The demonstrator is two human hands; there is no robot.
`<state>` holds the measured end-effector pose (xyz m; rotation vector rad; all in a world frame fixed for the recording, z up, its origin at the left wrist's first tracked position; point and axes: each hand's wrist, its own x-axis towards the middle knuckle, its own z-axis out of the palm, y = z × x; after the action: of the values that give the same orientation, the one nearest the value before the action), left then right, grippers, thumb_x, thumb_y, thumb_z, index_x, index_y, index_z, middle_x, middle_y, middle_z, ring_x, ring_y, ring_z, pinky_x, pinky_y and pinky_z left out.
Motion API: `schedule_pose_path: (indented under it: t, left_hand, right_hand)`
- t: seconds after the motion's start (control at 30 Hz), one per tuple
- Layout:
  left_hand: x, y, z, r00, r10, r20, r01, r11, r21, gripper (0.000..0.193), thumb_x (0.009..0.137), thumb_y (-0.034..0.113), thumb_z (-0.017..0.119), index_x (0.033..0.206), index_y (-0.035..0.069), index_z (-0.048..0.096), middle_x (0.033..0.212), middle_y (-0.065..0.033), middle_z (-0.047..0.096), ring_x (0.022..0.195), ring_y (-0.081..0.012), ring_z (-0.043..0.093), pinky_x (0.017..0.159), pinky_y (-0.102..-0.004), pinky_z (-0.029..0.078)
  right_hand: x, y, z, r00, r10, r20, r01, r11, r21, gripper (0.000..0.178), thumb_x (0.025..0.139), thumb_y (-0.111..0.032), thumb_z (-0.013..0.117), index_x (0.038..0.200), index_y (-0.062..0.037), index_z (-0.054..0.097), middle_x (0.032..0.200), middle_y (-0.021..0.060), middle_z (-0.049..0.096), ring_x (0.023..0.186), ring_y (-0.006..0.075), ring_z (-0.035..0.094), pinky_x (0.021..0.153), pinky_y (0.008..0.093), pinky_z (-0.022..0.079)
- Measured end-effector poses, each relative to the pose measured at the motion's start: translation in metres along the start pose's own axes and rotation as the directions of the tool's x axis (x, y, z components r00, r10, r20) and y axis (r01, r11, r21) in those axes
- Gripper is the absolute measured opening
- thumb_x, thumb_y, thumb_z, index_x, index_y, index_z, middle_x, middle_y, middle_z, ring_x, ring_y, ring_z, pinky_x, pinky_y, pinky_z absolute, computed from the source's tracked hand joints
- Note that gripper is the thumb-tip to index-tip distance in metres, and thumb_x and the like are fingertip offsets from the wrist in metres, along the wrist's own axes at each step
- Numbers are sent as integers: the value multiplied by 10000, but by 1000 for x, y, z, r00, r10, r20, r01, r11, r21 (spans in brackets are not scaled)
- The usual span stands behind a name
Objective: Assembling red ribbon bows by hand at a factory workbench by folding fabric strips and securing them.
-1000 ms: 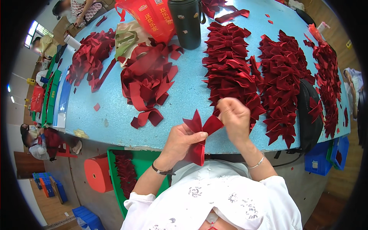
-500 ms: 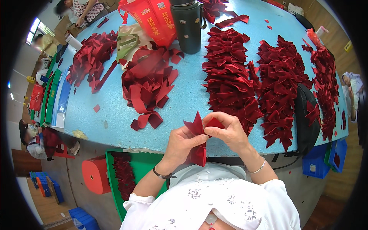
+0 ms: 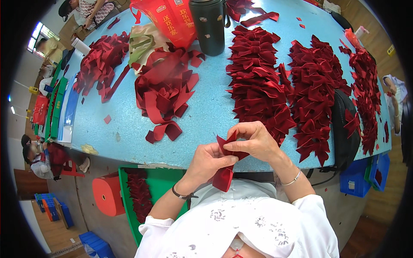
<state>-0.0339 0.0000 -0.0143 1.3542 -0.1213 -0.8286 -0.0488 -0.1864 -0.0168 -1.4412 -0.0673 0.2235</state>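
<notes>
A dark red velvet ribbon is held between my two hands over the table's near edge. My left hand pinches it around the middle, with one end hanging below the thumb. With thumb and fingertips, my right hand grips the folded upper part. How the folds cross under the fingers is hidden. Beyond my hands lies a loose pile of red ribbon pieces. Just past my right hand runs a thick row of red bows, with another row of bows beside it.
A dark lidded flask and a red bag stand at the back of the blue table. At right lies a black bag. Below the table edge are a green crate and a red roll. Other people sit around.
The ribbon's upper end, which pointed up at the left, is now bent over toward my right hand. My right hand has turned slightly, and its fingers have shifted on the fold.
</notes>
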Motion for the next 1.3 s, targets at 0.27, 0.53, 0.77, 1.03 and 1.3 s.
schedule_pose_path:
  t: [0.27,0.53,0.77,1.03,1.3]
  left_hand:
    - [2,-5,-10,998,-66,15,65,998,18,152,812,74,741,910,-15,667,783,-35,670,663,-67,604,612,-207,487]
    - [2,-1,-4,998,-53,43,54,998,-23,145,801,43,737,923,-14,682,768,-35,670,636,-74,601,606,-211,492]
    - [6,0,-6,998,-28,63,23,996,86,162,815,81,745,912,-26,673,786,-37,675,686,-73,612,634,-215,493]
    - [8,3,-20,982,110,-156,-130,984,-121,168,820,70,738,950,-20,683,825,-69,698,713,-95,636,673,-231,507]
    - [9,-2,-2,970,167,-176,-189,975,-119,179,820,77,744,958,-21,687,836,-72,704,739,-97,641,681,-226,506]
  right_hand:
    - [3,10,5,955,-214,-204,186,971,-148,135,799,-59,728,895,20,674,777,28,660,698,65,590,615,225,479]
    - [9,-6,-10,989,-149,-2,148,986,-82,120,819,-37,711,927,4,680,832,25,680,714,91,602,653,257,490]
    - [15,-7,1,930,-334,151,365,885,-289,90,847,-33,680,932,-2,685,806,38,668,689,100,595,646,262,484]
    - [1,-16,-12,847,-286,-447,270,958,-100,115,900,-45,635,990,22,661,815,33,662,719,88,604,657,217,485]
    - [-10,-4,13,959,-37,-281,87,982,170,143,866,-36,674,982,46,663,831,29,660,765,67,604,661,210,483]
